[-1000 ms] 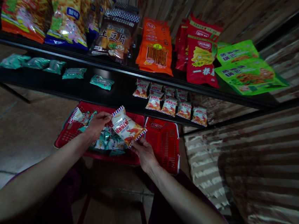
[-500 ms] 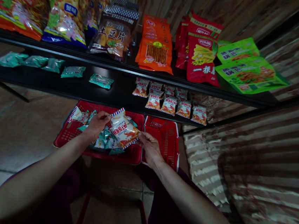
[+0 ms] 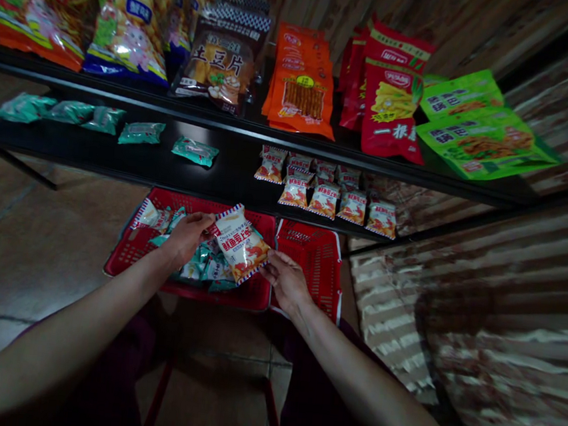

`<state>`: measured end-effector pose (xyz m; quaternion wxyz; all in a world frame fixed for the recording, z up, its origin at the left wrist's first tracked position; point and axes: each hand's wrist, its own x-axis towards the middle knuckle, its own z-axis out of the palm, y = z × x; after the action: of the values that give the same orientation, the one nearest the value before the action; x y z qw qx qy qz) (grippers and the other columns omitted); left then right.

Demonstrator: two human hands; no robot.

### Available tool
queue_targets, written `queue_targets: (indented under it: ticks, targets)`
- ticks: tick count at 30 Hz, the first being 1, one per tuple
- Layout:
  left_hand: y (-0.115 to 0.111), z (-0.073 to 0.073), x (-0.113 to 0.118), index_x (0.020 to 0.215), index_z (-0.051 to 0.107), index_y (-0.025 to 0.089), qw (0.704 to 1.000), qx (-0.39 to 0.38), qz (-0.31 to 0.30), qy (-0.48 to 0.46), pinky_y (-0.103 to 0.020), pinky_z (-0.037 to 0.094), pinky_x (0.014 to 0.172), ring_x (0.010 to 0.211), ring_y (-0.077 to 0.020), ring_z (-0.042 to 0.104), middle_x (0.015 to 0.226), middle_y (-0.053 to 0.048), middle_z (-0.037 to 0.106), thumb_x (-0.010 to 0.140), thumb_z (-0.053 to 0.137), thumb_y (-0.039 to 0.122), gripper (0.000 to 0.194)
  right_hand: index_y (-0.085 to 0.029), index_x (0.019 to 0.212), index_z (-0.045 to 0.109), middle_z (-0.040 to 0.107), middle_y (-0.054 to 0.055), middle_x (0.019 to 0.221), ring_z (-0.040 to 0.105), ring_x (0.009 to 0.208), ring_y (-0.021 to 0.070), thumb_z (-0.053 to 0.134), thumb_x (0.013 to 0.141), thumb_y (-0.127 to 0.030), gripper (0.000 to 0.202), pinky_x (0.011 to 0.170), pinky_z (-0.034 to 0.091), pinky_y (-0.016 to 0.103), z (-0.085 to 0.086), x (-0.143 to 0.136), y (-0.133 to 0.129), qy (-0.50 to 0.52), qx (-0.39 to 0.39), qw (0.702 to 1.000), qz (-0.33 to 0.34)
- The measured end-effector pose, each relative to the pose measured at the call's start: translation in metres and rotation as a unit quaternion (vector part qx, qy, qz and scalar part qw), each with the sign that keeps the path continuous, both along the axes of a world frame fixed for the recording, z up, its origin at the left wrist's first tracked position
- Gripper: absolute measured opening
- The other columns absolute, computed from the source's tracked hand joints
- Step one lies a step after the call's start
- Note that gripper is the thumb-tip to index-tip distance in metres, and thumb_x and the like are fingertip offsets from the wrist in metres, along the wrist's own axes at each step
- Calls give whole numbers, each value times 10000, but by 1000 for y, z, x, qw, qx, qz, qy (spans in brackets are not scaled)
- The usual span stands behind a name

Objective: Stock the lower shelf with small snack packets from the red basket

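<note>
Between my two hands is a white and orange snack bag (image 3: 241, 244) with striped ends and red lettering, its printed face turned up. My left hand (image 3: 189, 234) pinches its left edge. The fingers of my right hand (image 3: 286, 279) are closed on its lower right corner. Beneath the bag stands a red plastic basket (image 3: 124, 254), partly hidden by my left arm. Inside it lie several small teal packets (image 3: 196, 265) and another white snack bag (image 3: 150, 217) at the left end.
A second red basket (image 3: 315, 269) adjoins on the right. On the black lower shelf (image 3: 152, 168) lie a spaced row of teal packets (image 3: 194, 151) and rows of small white-orange bags (image 3: 323, 198). Larger snack bags (image 3: 301, 84) fill the upper shelf. Corrugated sheeting (image 3: 515, 315) borders the right.
The snack bag has shifted slightly right and its face is turned a little more toward me, both hands still on it. The whole view has moved slightly.
</note>
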<state>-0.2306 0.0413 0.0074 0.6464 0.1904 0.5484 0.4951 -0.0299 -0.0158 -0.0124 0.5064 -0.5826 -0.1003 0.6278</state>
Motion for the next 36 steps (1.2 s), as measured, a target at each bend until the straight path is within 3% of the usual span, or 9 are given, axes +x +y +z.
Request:
queue_targets:
  ticks: [7, 15, 29, 36]
  targets:
    - [1, 0, 0, 676, 606, 131, 997, -31, -1, -75, -218, 479, 598, 639, -112, 600, 667, -21, 639, 697, 665, 151, 66, -144, 634, 635, 649, -22, 591, 571, 511, 65, 755, 632, -119, 122, 582, 562, 211, 1, -2, 2, 29, -16, 999, -15]
    - [2, -2, 2, 704, 617, 123, 995, -87, 14, -48, -240, 493, 591, 617, -124, 615, 690, -41, 657, 710, 629, 89, 37, -143, 672, 630, 668, -6, 609, 593, 509, 84, 724, 676, -114, 98, 532, 562, 215, 6, -4, 3, 24, -29, 999, -13]
    - [4, 0, 4, 655, 566, 134, 992, -115, 38, -16, -220, 464, 535, 558, -111, 573, 601, -17, 603, 734, 564, 60, 109, -152, 713, 649, 697, -13, 708, 626, 580, 80, 792, 596, -140, 184, 532, 535, 174, -1, -2, 0, 47, -5, 999, 22]
    - [4, -1, 5, 635, 558, 138, 992, -117, 47, -28, -206, 443, 524, 539, -98, 554, 583, -5, 588, 721, 583, 56, 122, -158, 722, 646, 699, -17, 684, 626, 565, 83, 776, 604, -106, 183, 506, 531, 171, -2, -4, 0, 59, -29, 997, 33]
